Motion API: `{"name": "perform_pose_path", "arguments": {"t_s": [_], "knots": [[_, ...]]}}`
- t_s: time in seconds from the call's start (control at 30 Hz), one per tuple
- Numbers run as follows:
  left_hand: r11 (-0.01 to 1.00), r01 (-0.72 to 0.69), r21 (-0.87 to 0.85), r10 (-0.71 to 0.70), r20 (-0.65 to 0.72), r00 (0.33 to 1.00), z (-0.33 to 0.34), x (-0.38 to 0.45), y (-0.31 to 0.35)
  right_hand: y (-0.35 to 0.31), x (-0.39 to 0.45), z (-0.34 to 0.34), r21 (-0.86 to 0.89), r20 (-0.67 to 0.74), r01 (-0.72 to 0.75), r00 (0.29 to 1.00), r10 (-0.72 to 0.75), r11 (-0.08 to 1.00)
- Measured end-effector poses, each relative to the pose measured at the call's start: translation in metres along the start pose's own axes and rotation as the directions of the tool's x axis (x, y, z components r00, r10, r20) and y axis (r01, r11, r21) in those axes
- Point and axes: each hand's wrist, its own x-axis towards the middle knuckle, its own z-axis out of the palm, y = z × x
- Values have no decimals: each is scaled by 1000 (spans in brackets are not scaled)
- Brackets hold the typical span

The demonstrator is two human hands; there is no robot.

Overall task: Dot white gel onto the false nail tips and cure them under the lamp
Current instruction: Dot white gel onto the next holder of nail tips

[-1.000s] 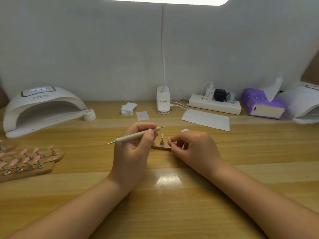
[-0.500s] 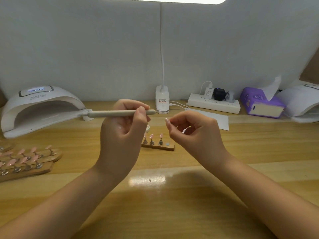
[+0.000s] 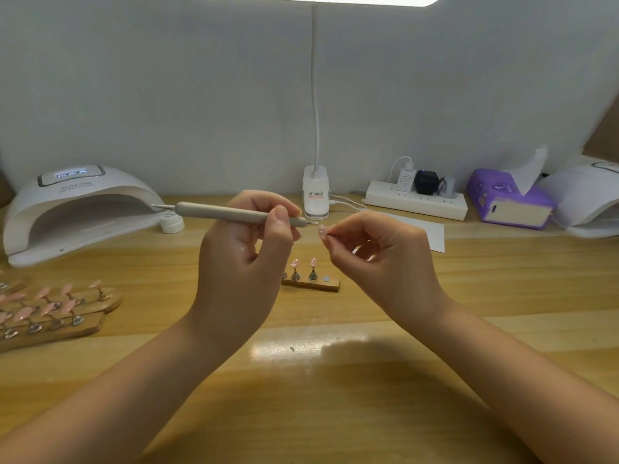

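wooden desk under a bright light. left hand grips the dotting pen, its point almost touching the nail tip that the right hand pinches up in the air. a shaky hand could smear the white dot. the curing lamp waits far left.

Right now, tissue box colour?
Purple, tissue box with a white tissue sticking out; seen in the head view, back right.

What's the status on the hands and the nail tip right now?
Left hand grips dotting pen. Right hand pinches nail tip, raised above wooden stand. Pen point nearly at tip; nothing between.
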Motion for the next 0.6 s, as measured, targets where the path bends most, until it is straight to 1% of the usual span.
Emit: {"name": "perform_pose_path", "arguments": {"t_s": [0.17, 0.6], "knots": [[999, -6, 40, 6, 9, 1000, 0, 0, 0, 0, 0, 0, -11, -7, 18, 1000, -19, 1000], [997, 34, 70, -34, 2, 999, 2, -2, -3, 1, -1, 1, -22, -16, 54, 998, -55, 998]]}}
